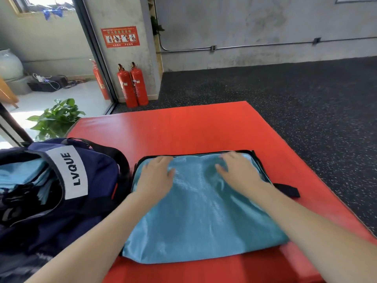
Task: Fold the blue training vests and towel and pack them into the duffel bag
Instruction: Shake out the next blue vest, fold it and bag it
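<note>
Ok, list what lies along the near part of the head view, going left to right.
duffel bag → left hand → blue vest → right hand → black strap tab → speckled dark floor

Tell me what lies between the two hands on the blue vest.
Only bare blue vest fabric lies between the left hand and right hand; the head view shows it.

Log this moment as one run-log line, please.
left hand flat on blue vest | right hand flat on it | duffel bag open, left of vest
</note>
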### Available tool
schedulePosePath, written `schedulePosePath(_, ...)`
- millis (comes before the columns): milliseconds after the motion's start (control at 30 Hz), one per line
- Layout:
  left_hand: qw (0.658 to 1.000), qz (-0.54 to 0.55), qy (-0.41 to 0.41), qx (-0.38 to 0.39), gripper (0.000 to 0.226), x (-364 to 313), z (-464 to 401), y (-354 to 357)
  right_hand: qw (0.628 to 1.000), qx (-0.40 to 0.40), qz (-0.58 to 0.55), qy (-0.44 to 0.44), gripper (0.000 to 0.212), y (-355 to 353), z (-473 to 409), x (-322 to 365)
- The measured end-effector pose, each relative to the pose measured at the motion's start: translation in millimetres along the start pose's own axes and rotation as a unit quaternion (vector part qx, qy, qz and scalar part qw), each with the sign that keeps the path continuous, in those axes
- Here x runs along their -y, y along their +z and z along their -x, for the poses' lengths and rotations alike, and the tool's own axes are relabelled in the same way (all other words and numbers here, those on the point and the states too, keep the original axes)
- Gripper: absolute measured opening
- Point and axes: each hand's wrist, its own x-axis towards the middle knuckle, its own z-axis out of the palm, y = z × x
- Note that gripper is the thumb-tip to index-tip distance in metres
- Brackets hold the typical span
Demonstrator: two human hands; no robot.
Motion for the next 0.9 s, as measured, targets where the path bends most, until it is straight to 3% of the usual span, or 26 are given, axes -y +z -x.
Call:
schedulePosePath(100, 0.993, -0.069, -0.007, 0.098, 0.064, -14.8, 32.3, 22.1, 0.997, 0.073, 0.018, -0.03, 0.068, 19.5, 32.6, 17.5)
schedulePosePath(167, 0.987, -0.113, -0.003, 0.114, 0.083, -6.8, 51.5, 28.1, 0.993, 0.1, 0.058, -0.032, 0.086, 22.5, 47.4, 8.8)
schedulePosePath(300, 0.989, -0.115, -0.016, 0.09, 0.096, 35.1, 69.3, 7.4, 0.992, 0.092, 0.078, 0.029, 0.086, 9.6, 53.7, -32.0)
schedulePosePath(400, 0.987, -0.132, -0.02, 0.092, 0.116, 58.7, 78.7, -7.1, 0.992, 0.098, 0.077, 0.019, 0.087, 3.4, 57.4, -47.2)
schedulePosePath(433, 0.987, -0.13, -0.023, 0.095, 0.113, 60.4, 82.2, -10.8, 0.993, 0.096, 0.072, 0.011, 0.086, 1.8, 59.9, -46.8)
schedulePosePath(567, 0.988, -0.141, -0.018, 0.064, 0.064, 40.9, 91.0, -25.0, 0.999, 0.039, 0.032, -0.012, 0.073, -12.1, 73.7, -35.4)
schedulePosePath(733, 0.999, 0.005, 0.004, 0.031, 0.057, -36.5, 112.4, -28.2, 0.996, -0.03, -0.076, 0.018, 0.045, -35.3, 100.3, -42.4)
schedulePosePath(900, 0.988, 0.077, 0.123, 0.059, 0.048, -124.1, 138.3, 5.4, 0.99, -0.066, -0.109, 0.056, 0.018, -50.6, 133.1, -85.8)
